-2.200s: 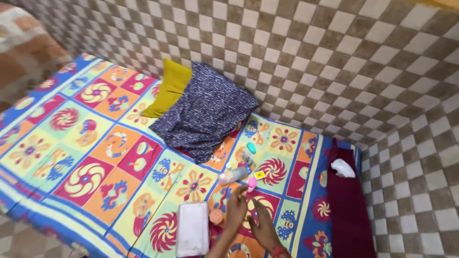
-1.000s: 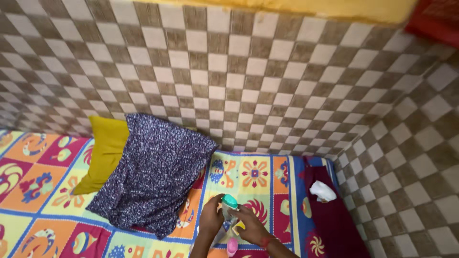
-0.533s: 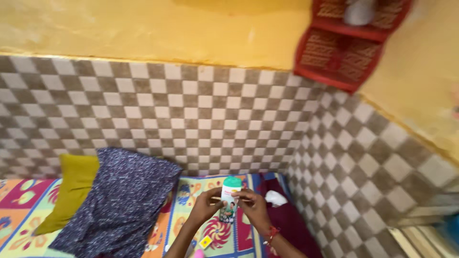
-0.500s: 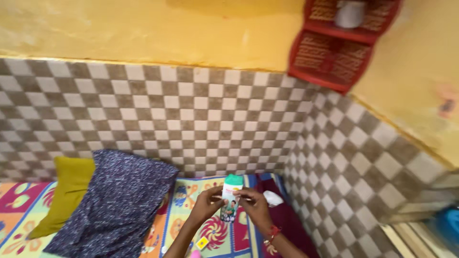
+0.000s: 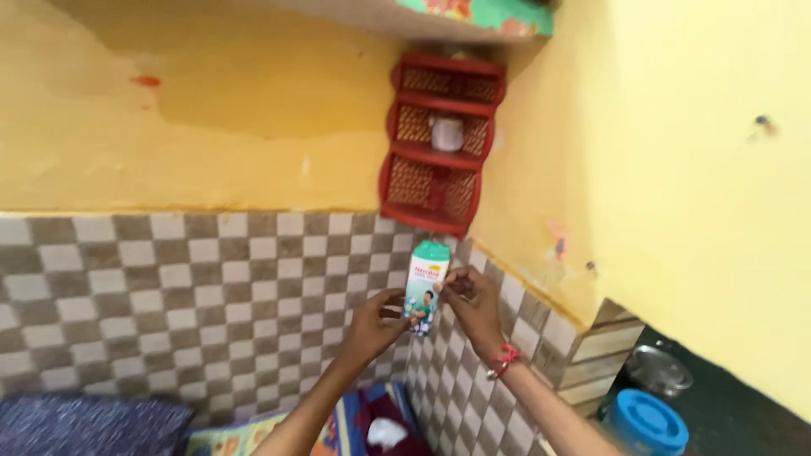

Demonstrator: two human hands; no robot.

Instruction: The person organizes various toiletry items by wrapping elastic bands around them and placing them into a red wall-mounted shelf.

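Raised from the bedspread, the green-capped white bottle [image 5: 426,285] now sits pinched between the left hand [image 5: 374,320] and right hand [image 5: 471,301], just below the red corner shelf [image 5: 435,143]; such light fingertip holds could let it drop.

A home bedroom, it seems: a bed [image 5: 253,435] with patterned sheet and pillow [image 5: 84,426], checkered tiled walls [image 5: 194,295], a red corner shelf [image 5: 435,143].
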